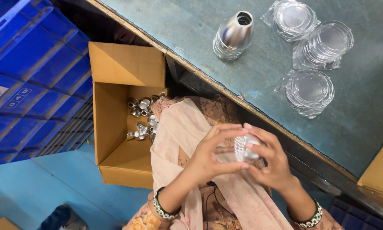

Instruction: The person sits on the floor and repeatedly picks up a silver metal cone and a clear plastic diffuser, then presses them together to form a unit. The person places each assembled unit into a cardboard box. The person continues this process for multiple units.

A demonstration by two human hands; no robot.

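Part: small silver faceted reflector, held over lap, just below bench edge, close to chest for a good look.
L hand: fingers curled round its near side, steadying.
R hand: fingertips pinch far rim.
Box: open cardboard, beside knee w/ more silver cones within reach.
Bench: stacked cones, 3 bags of clear discs, kept up top, apart.

Silver reflector cup, faceted and shiny, lies tilted on its side between my fingers. I hold it above my lap, near the table edge. Its far end is hidden by my right hand.
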